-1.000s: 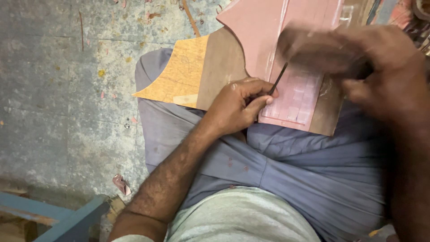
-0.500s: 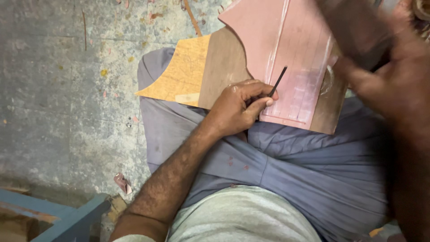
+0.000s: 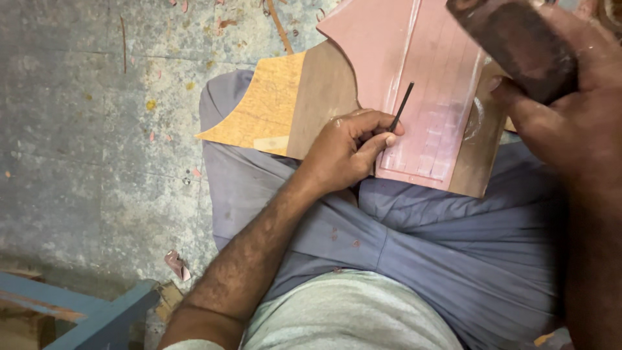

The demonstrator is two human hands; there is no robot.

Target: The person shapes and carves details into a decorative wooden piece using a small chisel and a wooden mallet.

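I see my left hand (image 3: pixel 346 152) pinching a thin dark tool (image 3: pixel 402 107) against the pink panel (image 3: pixel 414 78) on my lap. Above that panel, my right hand (image 3: pixel 570 110) grips a dark block (image 3: pixel 512 45), cut off by the frame's top edge

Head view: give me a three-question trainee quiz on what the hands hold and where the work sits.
1. True or false: the left hand pinches a thin dark chisel.
2. The right hand grips: A) a brush B) a dark mallet C) a saw.
3. Fill in: the pink sheet lies on a wooden board that rests on the person's ____.

Key: 1 true; 2 B; 3 lap.
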